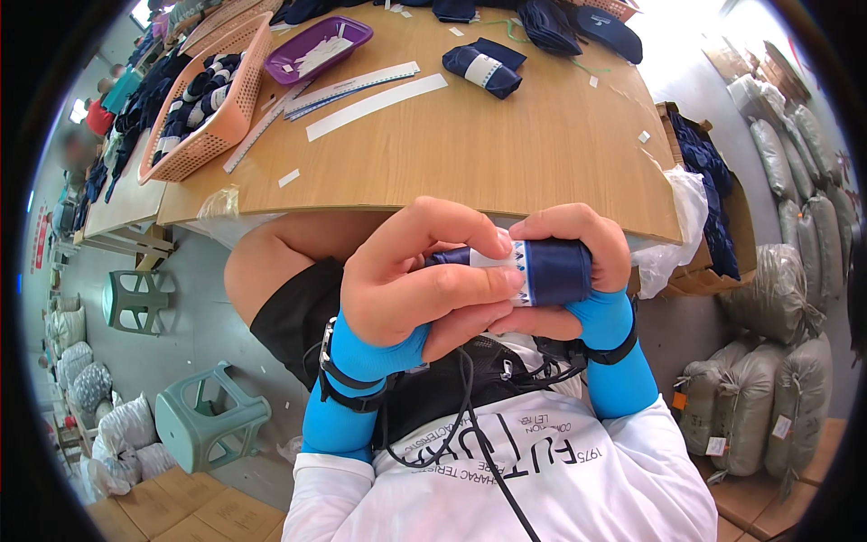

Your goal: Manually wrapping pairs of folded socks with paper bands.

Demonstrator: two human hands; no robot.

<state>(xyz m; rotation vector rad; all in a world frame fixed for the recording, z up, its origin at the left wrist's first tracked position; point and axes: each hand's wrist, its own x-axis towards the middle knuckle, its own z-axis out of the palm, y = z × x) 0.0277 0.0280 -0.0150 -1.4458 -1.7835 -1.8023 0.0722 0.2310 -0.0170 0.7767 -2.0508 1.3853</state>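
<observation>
A rolled bundle of shiny navy cloth [558, 271] lies level between my two hands, above my lap and just in front of the table edge. Round its middle runs a white paper band [518, 282] with a blue pattern. My left hand [406, 285] is closed on the roll's left part, its thumb and fingertips pressing the band. The roll's right end is gripped by my right hand [587, 248], fingers bent over the top and thumb below. My left fingers hide much of the cloth's left end. Another banded navy roll [481, 69] rests on the table.
On the wooden table [542, 154] are a pink basket [221, 144] of banded rolls, a purple tray [363, 34] with white slips, loose paper strips [377, 107] and a navy cap [610, 34]. A carton [742, 221] of navy cloth stands right; green stools [212, 420] stand left.
</observation>
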